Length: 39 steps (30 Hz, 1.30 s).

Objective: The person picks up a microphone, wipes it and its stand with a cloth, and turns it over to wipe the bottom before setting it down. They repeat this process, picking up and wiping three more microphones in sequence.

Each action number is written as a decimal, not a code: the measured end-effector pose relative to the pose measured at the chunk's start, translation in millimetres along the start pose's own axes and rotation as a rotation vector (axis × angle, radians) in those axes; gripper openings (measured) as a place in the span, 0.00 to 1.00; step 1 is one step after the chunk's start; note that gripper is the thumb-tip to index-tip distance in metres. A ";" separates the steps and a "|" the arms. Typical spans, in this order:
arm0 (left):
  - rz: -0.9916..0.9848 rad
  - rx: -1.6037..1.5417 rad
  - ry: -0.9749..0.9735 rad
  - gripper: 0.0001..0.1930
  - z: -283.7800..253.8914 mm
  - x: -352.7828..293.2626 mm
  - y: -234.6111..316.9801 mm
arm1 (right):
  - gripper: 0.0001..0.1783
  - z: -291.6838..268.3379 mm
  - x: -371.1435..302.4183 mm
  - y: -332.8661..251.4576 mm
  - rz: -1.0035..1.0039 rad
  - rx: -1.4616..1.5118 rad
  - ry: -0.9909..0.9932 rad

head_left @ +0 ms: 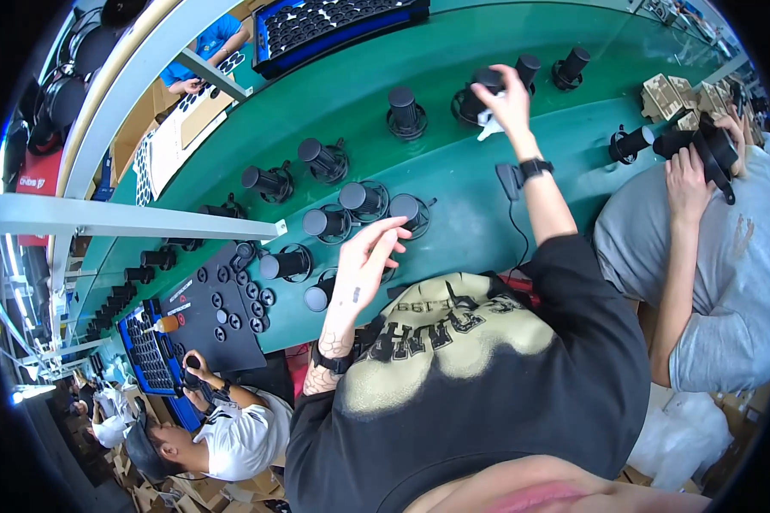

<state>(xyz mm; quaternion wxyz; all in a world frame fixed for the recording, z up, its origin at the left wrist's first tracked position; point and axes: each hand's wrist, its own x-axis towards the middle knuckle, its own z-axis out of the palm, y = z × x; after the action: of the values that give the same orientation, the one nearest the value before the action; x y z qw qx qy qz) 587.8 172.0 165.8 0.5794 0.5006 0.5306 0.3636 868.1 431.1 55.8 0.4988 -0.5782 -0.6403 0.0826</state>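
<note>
Black cylindrical microphones in round shock mounts stand about the green work surface (453, 218). My right hand (511, 107) is stretched to the far side, its fingers closed round the top of one microphone (488, 79). A piece of white cloth or tissue (490, 126) hangs below that palm. Nearer me, my left hand (368, 261) is empty, with its fingers apart and slightly curled. It is closest to a microphone (409, 209) just beyond its fingertips; whether it touches that one I cannot tell. Two more microphones (364, 198) stand just past this hand.
A metal bar (145, 215) juts in from the left. At the far edge stands a blue-lined tray of black parts (334, 30). A co-worker in grey (693, 256) handles a black object at right; another in white (239, 432) works at left beside a black mat (222, 316).
</note>
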 end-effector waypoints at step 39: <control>0.638 0.407 0.400 0.12 22.6 -43.7 100.9 | 0.26 -51.9 -131.1 -156.6 0.691 1.322 -0.917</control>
<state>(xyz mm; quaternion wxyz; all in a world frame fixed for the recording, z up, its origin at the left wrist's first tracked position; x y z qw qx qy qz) 613.4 149.7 272.8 0.2127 0.6635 0.5120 0.5024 781.4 248.9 116.8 0.3724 -0.2421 -0.3875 0.8078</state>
